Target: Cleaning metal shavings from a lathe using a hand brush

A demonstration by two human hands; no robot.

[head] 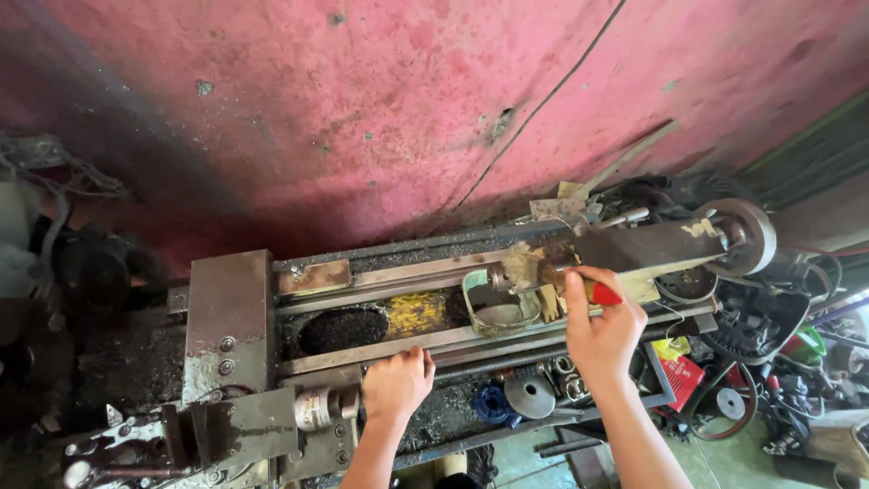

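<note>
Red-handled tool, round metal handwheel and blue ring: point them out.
red-handled tool [604, 294], head view, red grip end.
round metal handwheel [744, 235], head view, rim face.
blue ring [495, 405], head view, upper surface.
</note>
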